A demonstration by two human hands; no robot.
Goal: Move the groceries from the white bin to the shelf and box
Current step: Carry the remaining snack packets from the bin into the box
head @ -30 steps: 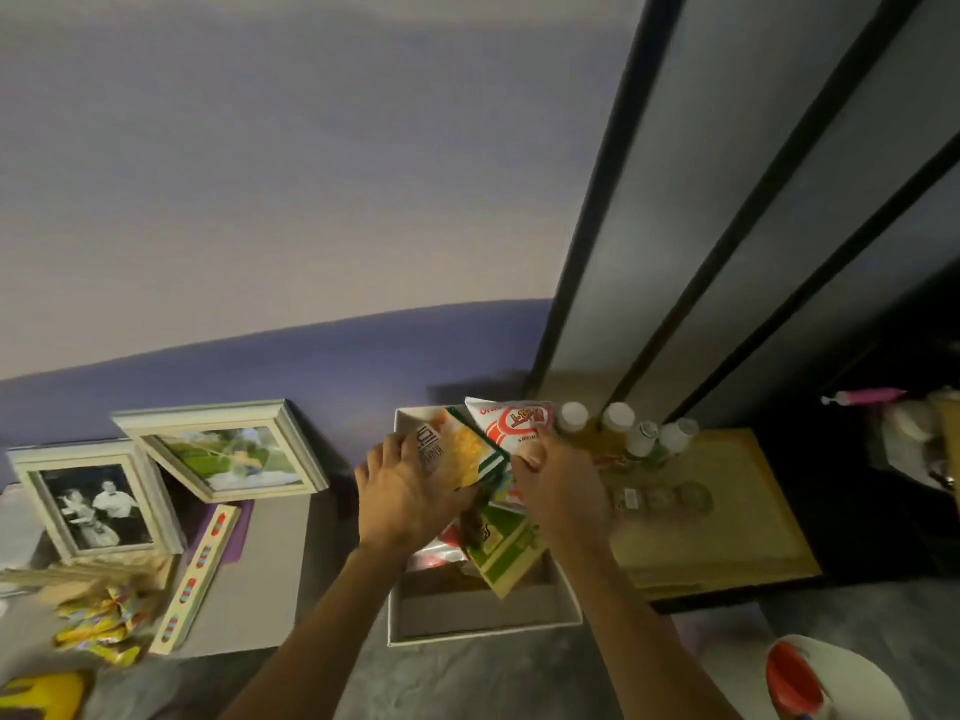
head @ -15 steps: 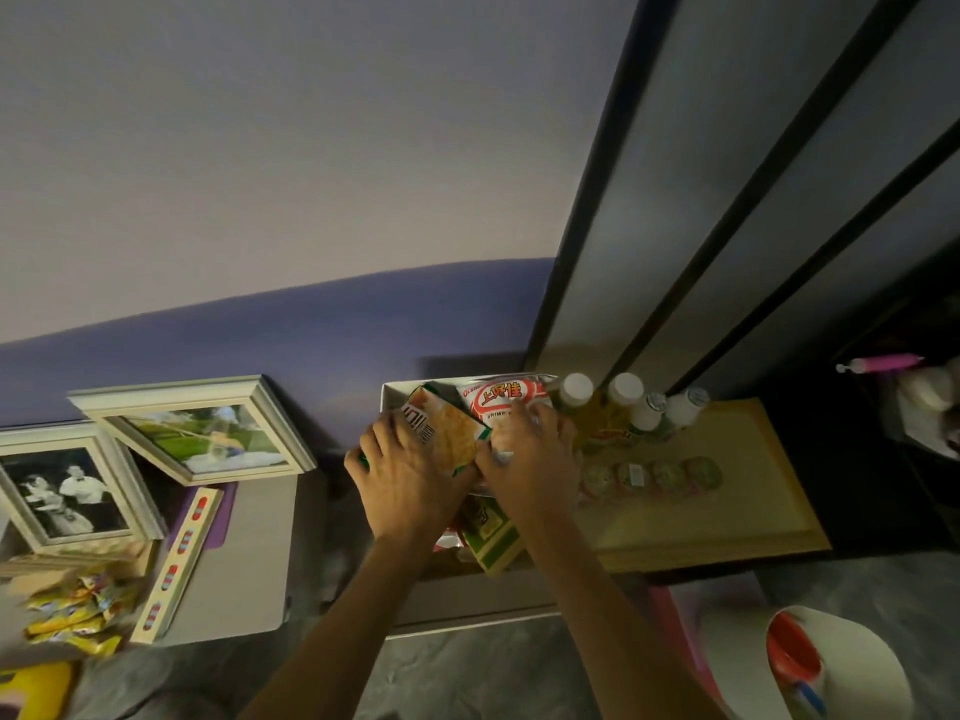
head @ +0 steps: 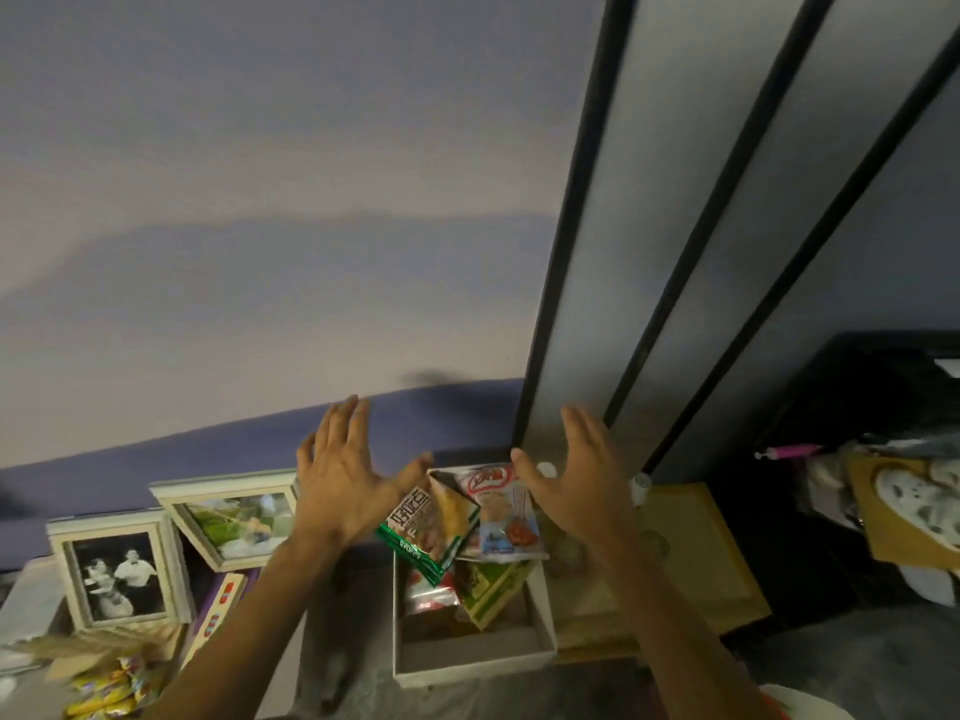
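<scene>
A white-sided open box [head: 470, 662] stands on the floor at bottom centre with snack packets in it. A green and yellow packet [head: 434, 522] and a white and red packet [head: 501, 511] lean at its far end, over a green carton [head: 493, 589] and a red-and-clear bag [head: 423, 589]. My left hand [head: 345, 478] hovers above and left of the packets, fingers spread, holding nothing. Right of the packets, my right hand [head: 576, 480] is raised with its fingers apart and empty. Neither hand touches a packet.
Two framed photos [head: 122, 569] [head: 234, 511] lean against the wall at left, with yellow snack packs [head: 106, 688] below. A brown board [head: 691, 553] lies right of the box with small white-capped bottles [head: 641, 480] at its far edge. Dark sliding door frames [head: 571, 215] rise behind.
Both hands let go of the two packets and lifted up and apart. The packets now rest in the box.
</scene>
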